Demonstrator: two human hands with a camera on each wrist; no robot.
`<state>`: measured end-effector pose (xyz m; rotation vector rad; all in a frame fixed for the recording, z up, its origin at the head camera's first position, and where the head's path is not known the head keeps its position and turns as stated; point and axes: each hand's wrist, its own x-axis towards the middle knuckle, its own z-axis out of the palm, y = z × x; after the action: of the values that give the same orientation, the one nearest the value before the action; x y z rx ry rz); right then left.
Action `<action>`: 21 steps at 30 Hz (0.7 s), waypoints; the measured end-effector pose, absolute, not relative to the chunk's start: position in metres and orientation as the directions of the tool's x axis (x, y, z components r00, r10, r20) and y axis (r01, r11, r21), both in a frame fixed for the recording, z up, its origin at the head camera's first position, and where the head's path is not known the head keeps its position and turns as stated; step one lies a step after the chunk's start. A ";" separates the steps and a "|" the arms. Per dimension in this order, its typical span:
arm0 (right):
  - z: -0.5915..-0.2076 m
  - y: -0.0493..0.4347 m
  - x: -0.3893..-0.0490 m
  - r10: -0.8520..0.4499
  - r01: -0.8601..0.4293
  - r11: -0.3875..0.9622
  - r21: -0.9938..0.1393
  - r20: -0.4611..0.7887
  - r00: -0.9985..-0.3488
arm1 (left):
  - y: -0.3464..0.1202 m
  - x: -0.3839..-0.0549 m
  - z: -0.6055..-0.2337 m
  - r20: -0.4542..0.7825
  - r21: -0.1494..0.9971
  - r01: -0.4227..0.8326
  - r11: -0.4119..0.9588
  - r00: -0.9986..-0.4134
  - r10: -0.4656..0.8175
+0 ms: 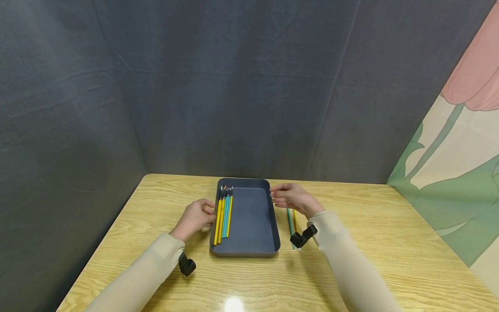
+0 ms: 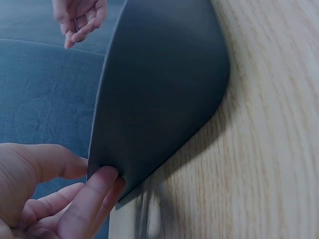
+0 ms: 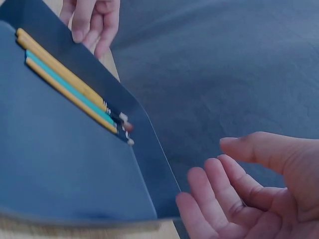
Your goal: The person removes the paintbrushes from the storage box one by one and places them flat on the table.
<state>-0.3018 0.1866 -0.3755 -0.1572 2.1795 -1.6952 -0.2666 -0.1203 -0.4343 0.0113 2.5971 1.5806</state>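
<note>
A dark grey rectangular tray (image 1: 252, 216) lies on the wooden table. Along its left side lie several paintbrushes (image 1: 223, 216) with yellow and turquoise handles, bristles toward the far end. My left hand (image 1: 197, 218) pinches the tray's left rim; in the left wrist view its fingers (image 2: 94, 199) press the outer wall while the thumb is at the edge. My right hand (image 1: 293, 197) is beside the far right part of the tray. Its fingers (image 3: 204, 194) are relaxed and slightly bent, close to the rim, with nothing held; whether they touch it I cannot tell.
A turquoise paintbrush (image 1: 290, 221) and a yellow one (image 1: 295, 220) lie on the table (image 1: 370, 242) right of the tray, partly hidden by the right wrist. A dark cloth (image 1: 241, 108) hangs behind and to the left. A flower-patterned cloth (image 1: 460, 186) hangs at the right.
</note>
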 end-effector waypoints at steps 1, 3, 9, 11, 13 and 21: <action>-0.375 0.184 -0.301 -0.315 0.139 0.262 -0.955 -0.221 -0.923 | -0.120 -0.266 -0.434 -0.085 0.886 -0.049 0.460 -0.995 0.057; -0.373 0.177 -0.301 -0.322 0.140 0.256 -0.957 -0.221 -0.921 | -0.120 -0.266 -0.434 -0.086 0.887 -0.051 0.459 -0.995 0.056; -0.372 0.158 -0.301 -0.329 0.146 0.246 -0.958 -0.225 -0.917 | -0.122 -0.267 -0.433 -0.081 0.887 -0.045 0.461 -0.995 0.059; -0.372 0.151 -0.302 -0.327 0.158 0.241 -0.958 -0.234 -0.916 | -0.122 -0.267 -0.433 -0.082 0.886 -0.045 0.462 -0.995 0.060; -0.372 0.143 -0.303 -0.321 0.170 0.236 -0.957 -0.242 -0.915 | -0.122 -0.267 -0.433 -0.083 0.885 -0.045 0.463 -0.995 0.062; -0.377 0.112 -0.309 -0.293 0.200 0.208 -0.957 -0.257 -0.921 | -0.122 -0.266 -0.431 -0.087 0.887 -0.047 0.460 -0.994 0.065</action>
<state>-0.3090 0.1116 -0.3768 -0.0861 2.1068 -1.7601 -0.2660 -0.1215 -0.4313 0.0158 2.5908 1.5784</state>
